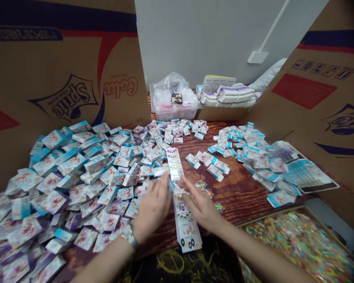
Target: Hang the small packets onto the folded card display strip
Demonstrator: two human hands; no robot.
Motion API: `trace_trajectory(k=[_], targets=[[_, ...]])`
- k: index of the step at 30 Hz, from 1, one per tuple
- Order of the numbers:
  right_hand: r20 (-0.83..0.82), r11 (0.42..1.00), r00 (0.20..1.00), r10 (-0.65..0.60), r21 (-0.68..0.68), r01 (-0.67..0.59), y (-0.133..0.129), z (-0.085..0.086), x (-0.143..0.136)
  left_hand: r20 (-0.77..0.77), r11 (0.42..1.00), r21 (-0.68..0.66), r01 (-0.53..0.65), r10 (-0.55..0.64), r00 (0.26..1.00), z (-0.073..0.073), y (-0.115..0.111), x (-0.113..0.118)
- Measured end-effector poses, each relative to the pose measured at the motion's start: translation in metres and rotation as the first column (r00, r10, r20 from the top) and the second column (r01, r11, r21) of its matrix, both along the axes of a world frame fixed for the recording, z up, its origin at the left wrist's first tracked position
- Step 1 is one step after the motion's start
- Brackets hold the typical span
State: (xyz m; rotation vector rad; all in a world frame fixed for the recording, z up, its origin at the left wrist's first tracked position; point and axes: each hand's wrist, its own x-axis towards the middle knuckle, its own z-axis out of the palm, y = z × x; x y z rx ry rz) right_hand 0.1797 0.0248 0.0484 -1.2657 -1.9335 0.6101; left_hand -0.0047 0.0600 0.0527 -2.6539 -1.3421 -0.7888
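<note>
A long printed paper strip point(186, 222) with rows of small coloured pictures lies in front of me, seemingly on a stack of like strips. Its far end point(174, 161) reaches past my fingers. My left hand point(156, 202), with a metal watch on the wrist, is at the strip's left side. Motion blurs its fingers, and a bluish edge shows by the fingertips, too smeared to name. My right hand point(202, 206) has its fingers stretched out over the strip's right side. Small clear packets of coloured bits point(205, 188) lie beyond my right hand.
Many small blue and purple boxes point(73, 163) are heaped at left. Unclosed boxes point(250, 147) and flat printed sheets point(305, 169) lie at right. A tray of colourful packets point(297, 243) sits front right. Large cartons point(67, 67) flank the table; a plastic tub point(175, 112) stands behind.
</note>
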Motion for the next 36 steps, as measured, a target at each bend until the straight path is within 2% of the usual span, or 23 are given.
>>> trace_trajectory(k=[3, 4, 6, 8, 10, 12, 14, 17, 19, 24, 26, 28, 32, 34, 36], targets=[[0.136, 0.999, 0.99, 0.049, 0.013, -0.052, 0.033, -0.001, 0.028, -0.152, 0.958, 0.102, -0.27, 0.283, 0.947, 0.04, 0.061, -0.036], [0.213, 0.995, 0.972, 0.094, 0.019, -0.1, 0.044, -0.003, 0.035, -0.199, 0.943, 0.099, -0.317, 0.331, 0.922, 0.054, 0.081, -0.048], [0.369, 0.977, 0.908, 0.2, -0.009, -0.212, 0.06, -0.012, 0.043, -0.234, 0.935, 0.12, -0.333, 0.353, 0.906, 0.078, 0.11, -0.067], [0.478, 0.955, 0.831, 0.284, -0.061, -0.291, 0.068, -0.024, 0.044, -0.19, 0.925, 0.183, -0.333, 0.366, 0.911, 0.089, 0.121, -0.075], [0.536, 0.944, 0.783, 0.315, -0.089, -0.319, 0.07, -0.036, 0.041, -0.12, 0.94, 0.2, -0.276, 0.303, 0.945, 0.082, 0.112, -0.07], [0.559, 0.946, 0.771, 0.306, -0.085, -0.314, 0.069, -0.046, 0.037, -0.074, 0.985, 0.115, -0.129, 0.138, 0.988, 0.061, 0.087, -0.055], [0.57, 0.953, 0.773, 0.277, -0.061, -0.297, 0.067, -0.051, 0.034, 0.007, 1.0, -0.006, 0.025, -0.025, 1.0, 0.034, 0.056, -0.037], [0.579, 0.963, 0.784, 0.224, -0.01, -0.268, 0.065, -0.054, 0.032, 0.144, 0.966, -0.23, 0.119, -0.087, 0.986, -0.001, 0.013, -0.015], [0.57, 0.967, 0.799, 0.191, 0.029, -0.252, 0.062, -0.057, 0.031, 0.22, 0.923, -0.35, 0.16, -0.085, 0.972, -0.015, -0.006, -0.007], [0.419, 0.968, 0.903, 0.098, 0.172, -0.185, 0.053, -0.071, 0.028, 0.338, 0.847, -0.494, 0.198, -0.024, 0.941, -0.031, -0.027, 0.002], [0.285, 0.975, 0.954, 0.089, 0.173, -0.143, 0.05, -0.073, 0.027, 0.372, 0.833, -0.517, 0.198, 0.01, 0.928, -0.035, -0.03, 0.005], [0.123, 0.988, 0.988, 0.089, 0.111, -0.103, 0.047, -0.07, 0.027, 0.42, 0.823, -0.537, 0.186, 0.07, 0.905, -0.039, -0.031, 0.008], [-0.144, 0.992, 0.987, 0.066, -0.095, -0.08, 0.047, -0.053, 0.029, 0.533, 0.786, -0.582, 0.208, 0.176, 0.827, -0.045, -0.026, 0.014], [-0.197, 0.983, 0.98, 0.015, -0.177, -0.051, 0.051, -0.039, 0.031, 0.509, 0.776, -0.593, 0.216, 0.154, 0.847, -0.045, -0.023, 0.015], [-0.178, 0.983, 0.983, -0.044, -0.182, 0.011, 0.057, -0.02, 0.034, 0.415, 0.786, -0.591, 0.182, 0.103, 0.904, -0.043, -0.021, 0.015]])
